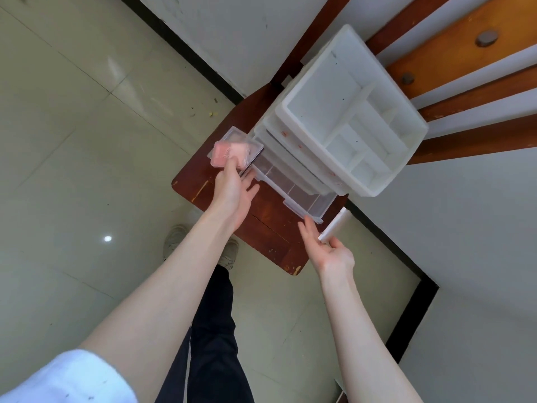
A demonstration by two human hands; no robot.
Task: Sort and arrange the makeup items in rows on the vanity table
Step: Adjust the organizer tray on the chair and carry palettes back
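While the left hand [232,187] grips a pink compact [229,154] just left of the white organizer [343,117] and the right hand [328,245] pinches a white tube [334,225] at its near corner, both seem ready for placing, calling for care since little bare bench [273,228] remains before the edge.
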